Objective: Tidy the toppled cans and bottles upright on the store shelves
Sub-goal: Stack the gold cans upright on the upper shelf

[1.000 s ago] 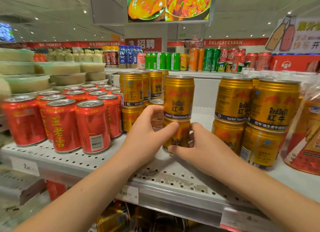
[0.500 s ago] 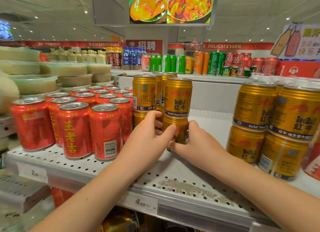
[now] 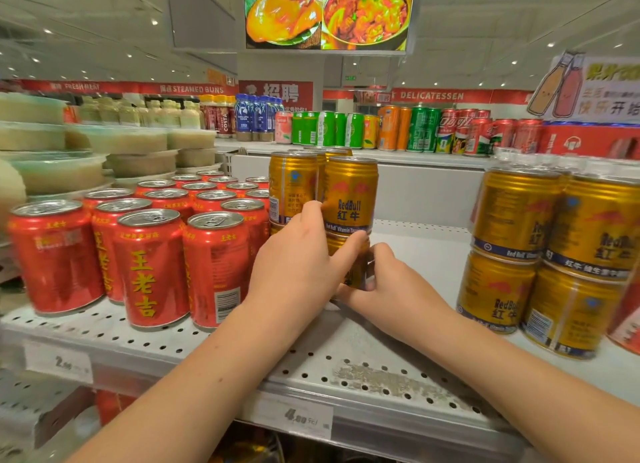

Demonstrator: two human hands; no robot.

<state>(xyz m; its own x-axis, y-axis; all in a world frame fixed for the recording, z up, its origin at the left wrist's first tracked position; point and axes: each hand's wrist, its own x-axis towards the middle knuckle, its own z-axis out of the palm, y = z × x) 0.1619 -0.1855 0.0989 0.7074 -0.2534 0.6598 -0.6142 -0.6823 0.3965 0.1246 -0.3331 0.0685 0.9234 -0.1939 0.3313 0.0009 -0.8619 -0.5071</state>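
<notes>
Two gold Red Bull cans stand stacked at the middle of the perforated white shelf (image 3: 346, 365). My left hand (image 3: 298, 265) and my right hand (image 3: 391, 286) both grip the lower gold can (image 3: 349, 261), fingers curled round its sides, and it is mostly hidden by them. The upper gold can (image 3: 350, 194) sits upright on top of it. More stacked gold cans (image 3: 292, 185) stand right behind and to the left, touching the stack.
Several upright red cans (image 3: 149, 268) crowd the shelf's left. Stacks of gold cans (image 3: 550, 254) stand at the right. Bare shelf lies between the held stack and the right stacks. Tubs (image 3: 55, 171) sit at far left, and a back shelf holds assorted cans (image 3: 419, 130).
Both hands have slid the two-can stack back and leftwards, up against the gold cans behind. The camera has also shifted, so the red cans appear nearer.
</notes>
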